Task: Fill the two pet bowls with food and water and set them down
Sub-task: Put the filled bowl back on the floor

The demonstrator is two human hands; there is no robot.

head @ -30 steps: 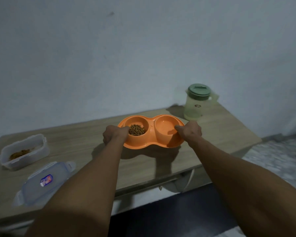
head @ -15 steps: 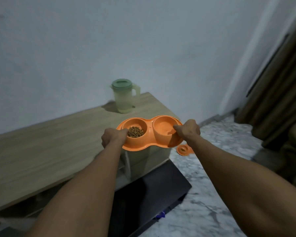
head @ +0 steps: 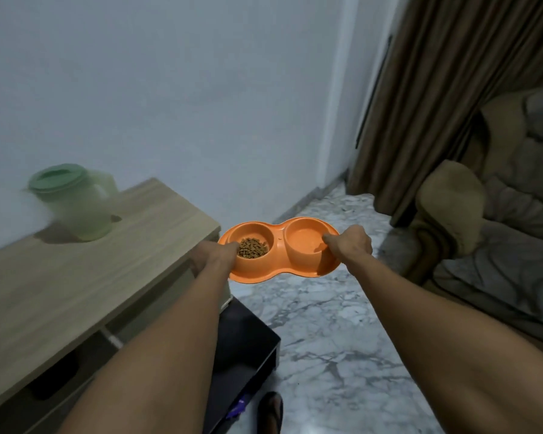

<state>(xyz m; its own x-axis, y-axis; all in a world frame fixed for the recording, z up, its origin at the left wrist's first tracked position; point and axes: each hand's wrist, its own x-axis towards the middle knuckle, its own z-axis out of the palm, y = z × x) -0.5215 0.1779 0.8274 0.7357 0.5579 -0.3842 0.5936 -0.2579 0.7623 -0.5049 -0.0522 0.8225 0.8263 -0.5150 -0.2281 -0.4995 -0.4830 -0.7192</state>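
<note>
— At mid-frame, left hand (head: 215,253) clamped on the left end of the orange double bowl (head: 279,264), thumb over the rim beside the kibble (head: 253,247); right hand (head: 350,245) gripping the right end the same way, thumb hooked over the rim of the right cup.

— Held level?

— Nearly level, tipped slightly toward the camera; carried in the air, touching nothing but the two hands; both forearms stretched forward from the bottom of the frame.

— And the contents?

— Brown kibble heaped in the left cup; right cup looks smooth and orange inside; cannot tell whether water is in it.

— Below the bowl?

— Grey-veined marble floor (head: 326,324) under its right half; corner of the wooden table (head: 91,270) just beside its left end, apart from it; dark low cabinet or board (head: 245,346) on the floor under the left forearm, with a dark sandal toe (head: 270,411) near the bottom edge.

— Farther out?

— Green-lidded pitcher (head: 76,205) standing upright on the table near the wall, well left of the bowl, blurred; pale wall (head: 201,89) behind; brown curtain (head: 452,73) in the right corner; brownish sofa (head: 499,214) against it, armrest nearest the right hand, well apart from the bowl.
</note>
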